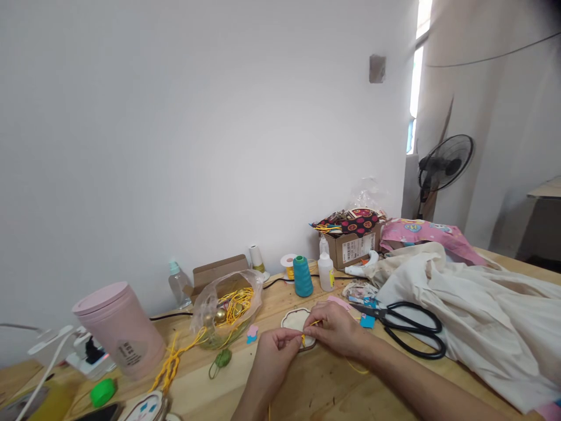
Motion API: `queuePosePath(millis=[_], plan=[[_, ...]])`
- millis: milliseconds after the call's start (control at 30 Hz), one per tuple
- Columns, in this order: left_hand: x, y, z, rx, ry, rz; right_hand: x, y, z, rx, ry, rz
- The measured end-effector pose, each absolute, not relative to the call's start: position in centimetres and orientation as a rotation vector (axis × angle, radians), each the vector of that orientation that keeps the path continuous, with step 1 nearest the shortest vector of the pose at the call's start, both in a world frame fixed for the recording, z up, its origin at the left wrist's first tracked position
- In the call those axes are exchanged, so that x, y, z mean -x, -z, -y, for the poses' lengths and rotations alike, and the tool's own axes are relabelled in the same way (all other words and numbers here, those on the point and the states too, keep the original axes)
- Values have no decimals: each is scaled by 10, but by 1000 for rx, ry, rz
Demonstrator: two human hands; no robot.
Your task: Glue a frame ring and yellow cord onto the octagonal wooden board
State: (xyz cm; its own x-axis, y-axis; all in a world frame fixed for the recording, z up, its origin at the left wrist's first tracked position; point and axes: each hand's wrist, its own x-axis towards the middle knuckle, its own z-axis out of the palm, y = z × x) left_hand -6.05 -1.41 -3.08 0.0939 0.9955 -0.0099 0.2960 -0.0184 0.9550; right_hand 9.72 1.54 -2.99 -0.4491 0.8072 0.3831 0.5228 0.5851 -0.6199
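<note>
Both hands meet over a small cream, scallop-edged piece [297,320] with a dark rim on the wooden table. My left hand [277,354] pinches yellow cord [302,340] at the piece's lower part. From the right, my right hand [335,327] pinches the same cord, its fingertips close to the left ones. A loose yellow strand curves below the right wrist. Black-handled scissors [409,327] lie right of the hands. Behind the piece stand a teal thread cone [302,276] and a clear squeeze bottle [325,270].
At the left are a pink canister [120,330], a green cap [103,392] and a plastic bag of yellow cords [232,307]. A cardboard box [355,248] stands back right, beside white cloth [468,310]. A green yarn ball [223,358] lies left of the hands.
</note>
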Motion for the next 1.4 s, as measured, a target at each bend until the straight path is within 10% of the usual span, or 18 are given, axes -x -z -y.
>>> queuePosePath(millis=[1400], plan=[[63,39,10,-1362,-986,-1307,-94,40,-16,1029,-983,1963]])
